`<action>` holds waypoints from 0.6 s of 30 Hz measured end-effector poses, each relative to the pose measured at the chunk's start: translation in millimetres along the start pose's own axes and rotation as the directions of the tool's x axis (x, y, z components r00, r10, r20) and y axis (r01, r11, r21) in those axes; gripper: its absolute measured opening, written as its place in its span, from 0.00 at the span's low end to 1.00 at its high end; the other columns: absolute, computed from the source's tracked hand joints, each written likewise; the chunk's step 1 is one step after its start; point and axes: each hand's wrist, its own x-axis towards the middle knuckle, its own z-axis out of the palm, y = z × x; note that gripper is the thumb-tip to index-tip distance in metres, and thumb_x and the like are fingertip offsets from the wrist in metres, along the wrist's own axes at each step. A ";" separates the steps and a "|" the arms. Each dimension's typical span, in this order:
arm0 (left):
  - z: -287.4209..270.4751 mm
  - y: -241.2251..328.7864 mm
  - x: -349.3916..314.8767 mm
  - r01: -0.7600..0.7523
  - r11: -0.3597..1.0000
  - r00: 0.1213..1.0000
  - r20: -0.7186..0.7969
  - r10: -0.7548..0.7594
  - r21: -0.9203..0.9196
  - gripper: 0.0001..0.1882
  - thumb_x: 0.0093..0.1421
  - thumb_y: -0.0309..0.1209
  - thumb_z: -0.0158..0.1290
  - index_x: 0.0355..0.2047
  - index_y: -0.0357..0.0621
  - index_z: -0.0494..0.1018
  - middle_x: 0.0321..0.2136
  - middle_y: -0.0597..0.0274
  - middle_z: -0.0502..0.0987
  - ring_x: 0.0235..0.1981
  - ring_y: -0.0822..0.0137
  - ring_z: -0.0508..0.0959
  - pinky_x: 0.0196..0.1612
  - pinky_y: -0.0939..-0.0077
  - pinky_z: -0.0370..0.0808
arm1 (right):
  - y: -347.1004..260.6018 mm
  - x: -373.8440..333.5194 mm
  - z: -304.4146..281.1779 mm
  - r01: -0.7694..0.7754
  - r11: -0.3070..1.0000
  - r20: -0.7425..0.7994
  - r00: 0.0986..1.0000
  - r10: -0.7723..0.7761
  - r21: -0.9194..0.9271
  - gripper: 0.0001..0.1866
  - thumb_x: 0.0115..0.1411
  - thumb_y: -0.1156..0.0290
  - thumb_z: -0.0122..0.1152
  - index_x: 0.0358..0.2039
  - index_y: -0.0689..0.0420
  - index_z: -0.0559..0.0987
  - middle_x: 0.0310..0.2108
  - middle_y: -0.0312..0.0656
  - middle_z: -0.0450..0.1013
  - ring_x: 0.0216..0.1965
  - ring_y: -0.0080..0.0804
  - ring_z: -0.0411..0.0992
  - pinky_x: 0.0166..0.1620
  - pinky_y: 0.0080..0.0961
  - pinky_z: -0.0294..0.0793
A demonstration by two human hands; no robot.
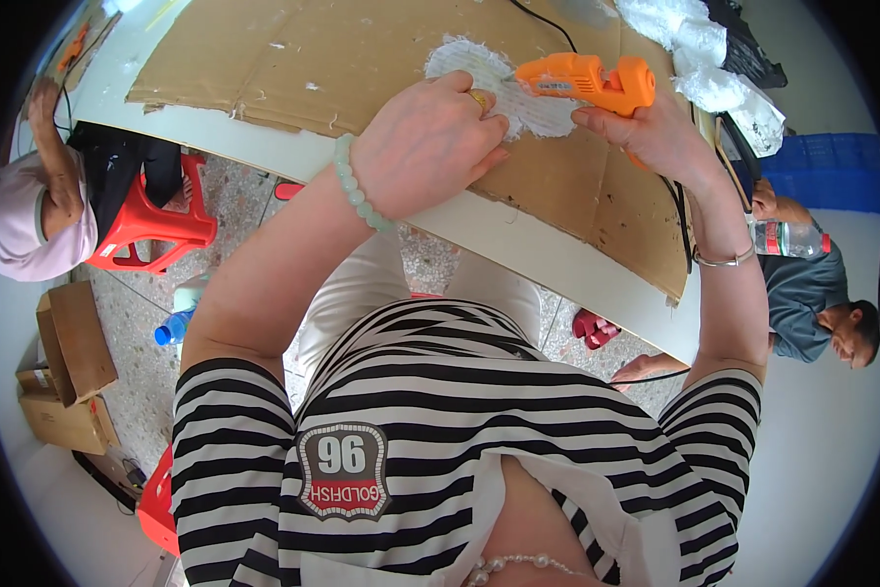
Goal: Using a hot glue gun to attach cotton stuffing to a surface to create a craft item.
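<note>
My right hand (660, 137) is closed round the grip of an orange hot glue gun (582, 80). Its nozzle points left, over a white piece of cloth (533, 115) with frayed edges. This cloth lies on a brown cardboard sheet (362, 64). My left hand (430, 147) rests at the cloth's near left edge, fingers curled and a ring on one of them. Whatever those fingertips pinch is hidden under the hand.
Under the cardboard is a white table (567, 284). Black cables (683, 220) run beside my right wrist. White plastic wrapping (699, 49) lies at the far right. Co-workers sit left, by a red stool (156, 230), and right, near a clear bottle (790, 239). Cardboard boxes (76, 342) stand on the floor.
</note>
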 end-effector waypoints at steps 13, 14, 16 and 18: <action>-1.0 -0.2 0.4 0.004 1.000 1.000 0.008 -0.004 0.003 0.08 0.49 0.33 0.57 0.22 0.42 0.74 0.24 0.61 0.74 0.32 0.62 0.72 0.36 0.71 0.73 | 19.8 -18.0 -15.3 -0.126 0.988 0.028 0.992 0.124 0.093 0.17 0.54 0.71 0.63 0.44 0.61 0.74 0.28 0.29 0.70 0.28 0.15 0.64 0.31 0.15 0.66; -1.0 -0.2 0.2 0.001 1.000 1.000 0.010 -0.001 0.002 0.08 0.49 0.33 0.57 0.22 0.42 0.74 0.24 0.61 0.74 0.32 0.62 0.72 0.36 0.71 0.73 | 23.3 -19.9 -16.9 -0.128 0.987 0.026 0.992 0.126 0.095 0.17 0.54 0.71 0.63 0.44 0.61 0.74 0.28 0.29 0.70 0.28 0.15 0.64 0.31 0.15 0.66; -0.8 -0.3 0.6 -0.003 1.000 1.000 0.003 0.003 0.010 0.08 0.48 0.33 0.57 0.22 0.41 0.74 0.23 0.61 0.74 0.32 0.62 0.72 0.36 0.71 0.73 | 31.0 -23.5 -19.9 -0.090 0.993 0.011 0.996 0.089 0.080 0.16 0.55 0.72 0.63 0.44 0.60 0.74 0.27 0.29 0.68 0.27 0.15 0.63 0.31 0.14 0.65; 0.0 -0.2 0.8 -0.005 1.000 1.000 0.001 0.005 0.011 0.08 0.48 0.33 0.57 0.22 0.41 0.73 0.23 0.61 0.74 0.32 0.62 0.72 0.36 0.71 0.73 | 38.3 -25.1 -22.1 -0.089 0.992 0.014 0.996 0.088 0.084 0.16 0.55 0.72 0.63 0.44 0.60 0.74 0.27 0.29 0.69 0.28 0.14 0.63 0.31 0.14 0.65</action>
